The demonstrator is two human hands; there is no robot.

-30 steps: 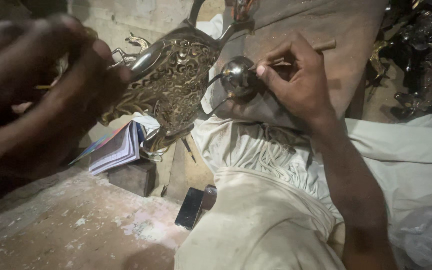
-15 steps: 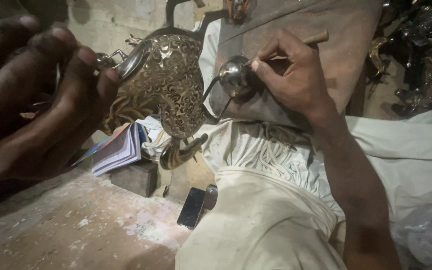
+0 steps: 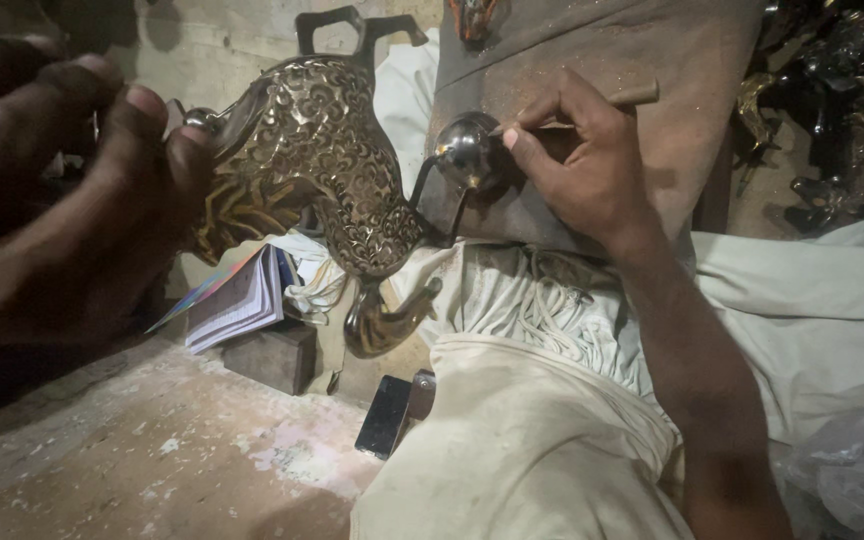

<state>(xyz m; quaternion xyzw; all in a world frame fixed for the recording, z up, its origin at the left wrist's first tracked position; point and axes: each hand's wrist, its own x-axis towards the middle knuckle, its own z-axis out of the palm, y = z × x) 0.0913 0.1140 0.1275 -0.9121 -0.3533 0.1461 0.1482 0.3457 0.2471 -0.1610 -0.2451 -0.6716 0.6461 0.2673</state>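
My left hand [image 3: 62,200] grips one end of an ornate brass figure [image 3: 322,170] covered in engraved scroll patterns and holds it up, close to the camera. The figure's rounded shiny part [image 3: 467,150] rests against a brown padded surface [image 3: 652,60]. My right hand [image 3: 582,170] is closed on a thin wooden-handled tool [image 3: 627,97], its tip pressed at the shiny rounded part. A curved brass leg [image 3: 382,320] hangs down below the figure's body.
A small notebook [image 3: 237,300] lies on a wooden block [image 3: 272,355] on the dusty floor [image 3: 152,460]. A dark phone [image 3: 384,415] rests by my pale-clothed knee [image 3: 532,450]. Dark metal pieces [image 3: 842,90] are piled at the upper right.
The brass figure has swung to the right and tilted, showing more of its patterned body and leg. My left hand shifted with it. My right hand stays on the tool at the rounded part.
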